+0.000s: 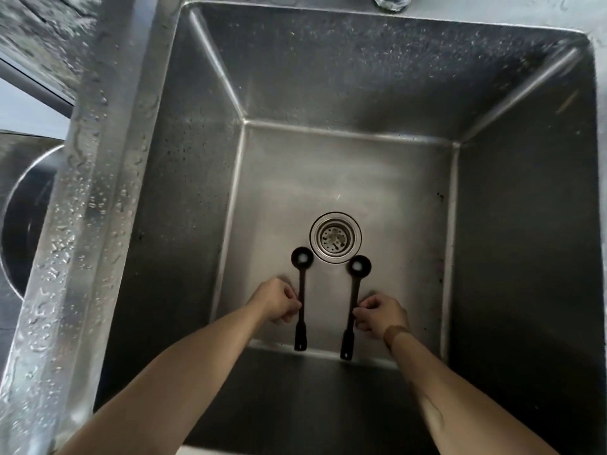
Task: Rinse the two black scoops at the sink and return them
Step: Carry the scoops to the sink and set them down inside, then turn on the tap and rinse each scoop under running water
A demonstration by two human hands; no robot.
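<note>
Two long-handled black scoops are down inside the deep steel sink (184, 198), side by side, bowls pointing away from me toward the drain (335, 237). My left hand (277, 301) pinches the handle of the left scoop (302, 277) about halfway along. My right hand (381, 315) pinches the handle of the right scoop (354, 284) the same way. Each bowl shows a pale wet patch inside. I cannot tell whether the scoops rest on the sink floor or hover just above it.
The faucet base (391, 2) sits at the back rim, with no water stream visible. The wet steel ledge (82, 198) runs along the left side. Beyond it a round steel bowl (23, 224) shows at the far left.
</note>
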